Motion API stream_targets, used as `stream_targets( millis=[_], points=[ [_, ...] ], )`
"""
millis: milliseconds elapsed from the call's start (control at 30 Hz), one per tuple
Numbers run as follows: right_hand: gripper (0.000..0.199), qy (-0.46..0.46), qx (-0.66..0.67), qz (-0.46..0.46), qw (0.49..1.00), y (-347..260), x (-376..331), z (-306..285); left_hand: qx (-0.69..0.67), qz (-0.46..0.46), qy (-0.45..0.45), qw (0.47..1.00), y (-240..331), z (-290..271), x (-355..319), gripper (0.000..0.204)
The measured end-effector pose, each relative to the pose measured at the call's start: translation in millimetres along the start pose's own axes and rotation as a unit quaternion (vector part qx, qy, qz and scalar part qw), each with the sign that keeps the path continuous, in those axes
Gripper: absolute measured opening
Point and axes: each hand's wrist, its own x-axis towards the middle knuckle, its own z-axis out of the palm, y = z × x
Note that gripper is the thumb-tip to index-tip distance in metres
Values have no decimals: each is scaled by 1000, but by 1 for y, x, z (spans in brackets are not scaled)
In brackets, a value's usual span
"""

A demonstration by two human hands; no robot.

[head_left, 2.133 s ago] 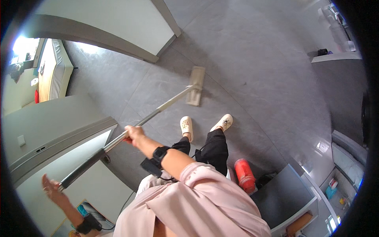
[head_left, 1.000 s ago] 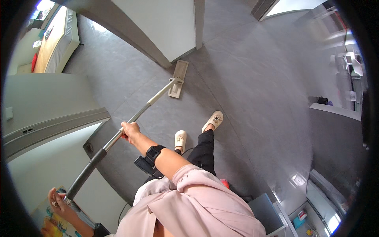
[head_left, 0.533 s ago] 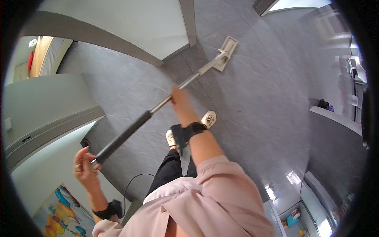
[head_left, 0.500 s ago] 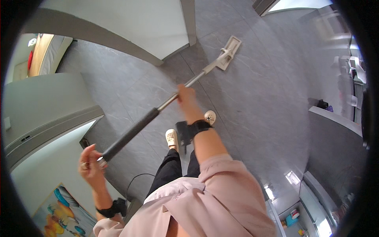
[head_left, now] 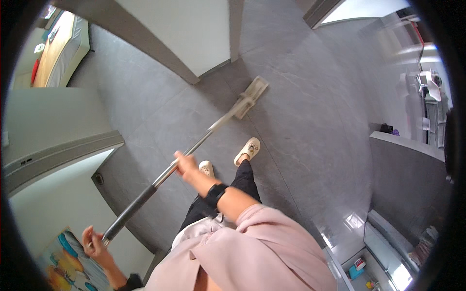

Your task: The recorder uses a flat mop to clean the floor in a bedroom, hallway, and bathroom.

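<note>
Mop head has come back closer to my pale shoes since half second ago. Grey floor spreads beneath. Across it, mop slants, long axis running from low left beside my body to upper right; head lies on floor, ahead of shoes, its flat length angled same way but steeper. Right hand, nearer to head, closes round metal pole partway down. Left hand sits at pole's top end, fingers partly curled; whether gripping, cannot tell.

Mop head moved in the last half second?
Yes: judged against the wall corner, the mop head has shifted left and back toward the person's right shoe.
</note>
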Motion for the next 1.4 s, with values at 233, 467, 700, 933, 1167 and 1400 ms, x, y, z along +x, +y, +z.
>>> stream_targets(
  millis=[233,467,700,933,1167,1400],
  points=[
    [29,108,-112,-80,985,-36,14,-50,-33,-318,-47,946,56,70,0,12],
    [22,175,-405,-253,861,-174,105,-213,-121,-288,-269,911,113,252,-1,19],
    [31,225,-240,-279,902,-176,86,-262,-80,-78,-498,860,97,279,-48,44],
    [27,28,99,-41,994,21,38,-57,81,-311,-447,835,9,54,31,32],
    [27,-97,3,56,994,73,-27,-2,112,-359,-412,830,33,-36,63,35],
    [20,131,-33,-121,983,-35,30,-101,55,-370,-482,793,82,116,50,34]
  ],
)
